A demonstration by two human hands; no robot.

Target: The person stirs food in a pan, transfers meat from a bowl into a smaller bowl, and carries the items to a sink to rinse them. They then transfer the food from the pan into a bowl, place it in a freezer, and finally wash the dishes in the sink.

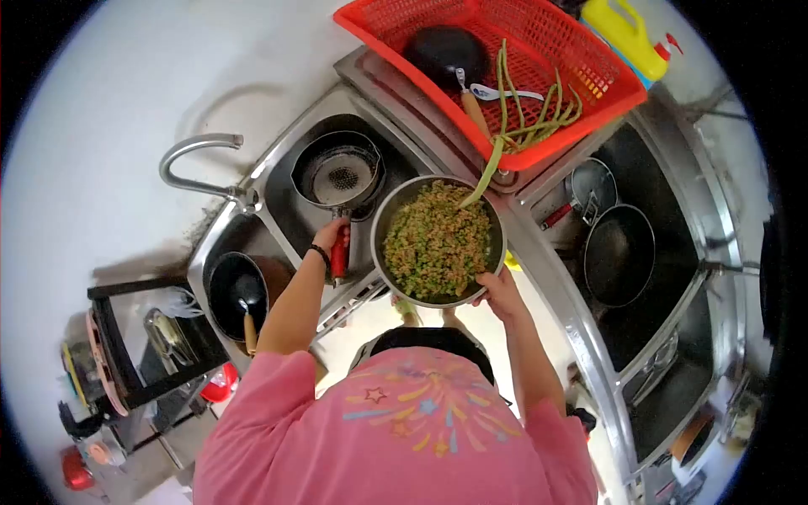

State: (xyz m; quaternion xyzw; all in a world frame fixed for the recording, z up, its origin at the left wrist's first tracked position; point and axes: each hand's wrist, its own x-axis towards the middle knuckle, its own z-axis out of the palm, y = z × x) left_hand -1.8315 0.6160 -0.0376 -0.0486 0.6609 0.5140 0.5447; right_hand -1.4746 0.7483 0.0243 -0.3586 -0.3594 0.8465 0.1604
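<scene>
My left hand (332, 237) is closed around the red handle of a small dark saucepan (337, 168) in the left sink (278, 189). A wet-looking, perforated-patterned bottom shows inside the pan. My right hand (500, 295) grips the near right rim of a round metal bowl (380, 252), thumb at the inside edge and the other fingers mostly hidden below. Finely chopped green and brown food (438, 240) fills the bowl. A light green spoon-like handle (486, 172) slants out of it at the upper right.
Behind the bowl, a red plastic basket (581, 76) holds long green beans (539, 114), a dark pan and a white spoon. A curved faucet (198, 143) rises at left. Pans (619, 252) lie in the right sink. A dark pot (237, 295) stands at left; a yellow jug (627, 38) sits at back.
</scene>
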